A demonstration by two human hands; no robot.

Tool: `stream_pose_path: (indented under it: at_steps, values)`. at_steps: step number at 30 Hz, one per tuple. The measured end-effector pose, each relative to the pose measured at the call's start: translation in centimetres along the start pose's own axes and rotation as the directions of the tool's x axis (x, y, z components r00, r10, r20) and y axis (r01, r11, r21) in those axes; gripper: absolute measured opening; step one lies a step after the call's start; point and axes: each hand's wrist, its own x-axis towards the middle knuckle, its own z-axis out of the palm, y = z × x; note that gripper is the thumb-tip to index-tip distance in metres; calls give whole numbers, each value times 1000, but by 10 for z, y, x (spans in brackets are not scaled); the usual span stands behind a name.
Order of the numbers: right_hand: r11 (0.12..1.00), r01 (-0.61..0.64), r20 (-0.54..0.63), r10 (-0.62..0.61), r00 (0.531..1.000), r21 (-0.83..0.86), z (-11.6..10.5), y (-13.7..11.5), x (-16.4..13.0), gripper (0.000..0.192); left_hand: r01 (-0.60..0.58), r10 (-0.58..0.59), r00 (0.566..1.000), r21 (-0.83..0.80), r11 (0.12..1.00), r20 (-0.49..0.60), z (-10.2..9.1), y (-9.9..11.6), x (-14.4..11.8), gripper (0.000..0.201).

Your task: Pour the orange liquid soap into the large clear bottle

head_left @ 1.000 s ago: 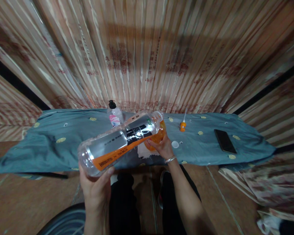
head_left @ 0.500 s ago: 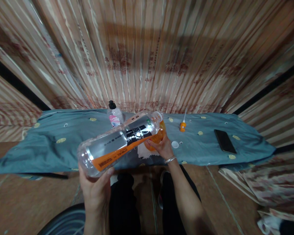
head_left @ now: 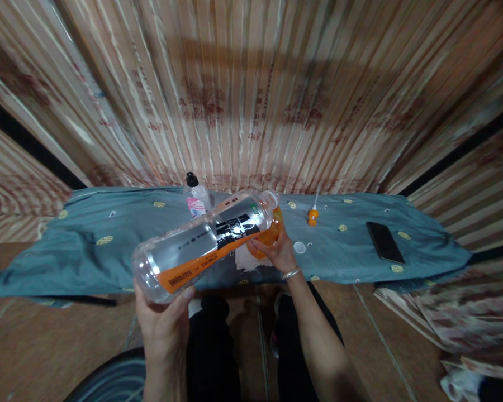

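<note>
Left hand (head_left: 161,318) grips the base of a large clear plastic bottle (head_left: 201,243), fingers wrapped round the bottom end; the bottle is tipped nearly flat, uncapped neck pointing away and to the right, label black, silver and orange. Right hand (head_left: 276,251) is closed on a small orange container (head_left: 269,234), holding it right at the bottle's mouth (head_left: 270,197); whether the two rims touch cannot be told. Both things are held above the near middle of a low table (head_left: 67,251) covered in a grey-blue cloth with small yellow motifs. A white paper or cloth piece (head_left: 248,259) lies on the table under the orange container, close to the near edge. Near edge of the table runs just beyond the person's knees; far edge meets a striped curtain (head_left: 251,100). Open cloth lies to the left of the bottle, well clear of things. Behind the bottle, near the far edge, stands a small pump bottle (head_left: 195,198) with a black top and pink label, just beside the big bottle's upper side. To the right of the right hand: a white cap (head_left: 299,247) close by, an orange nozzle tip (head_left: 313,215) further back, and a black phone (head_left: 384,241) well apart toward the right end.
</note>
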Motion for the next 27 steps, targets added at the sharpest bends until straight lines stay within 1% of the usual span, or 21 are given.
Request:
stream_pose_path:
  at_steps: [3,11,15,21,27]
  values:
    - [1000,5,-1,-5,1000,1,0,-1,0,80,-4,4,1000,-2,1000,-1,0,0,0,84]
    - [1000,-11,-4,11,1000,-5,0,0,1,84,11,-12,1000,-28,1000,-26,1,0,0,87]
    - [1000,4,-6,-4,1000,-2,0,-1,0,84,23,-24,999,-34,999,-33,2,2,0,84]
    - [1000,6,3,-6,1000,-10,-1,-2,0,80,8,-9,1000,-30,1000,-24,3,2,-1,81]
    - [1000,12,0,-12,1000,-5,0,0,1,82,15,-16,999,-25,1000,-30,0,0,0,85]
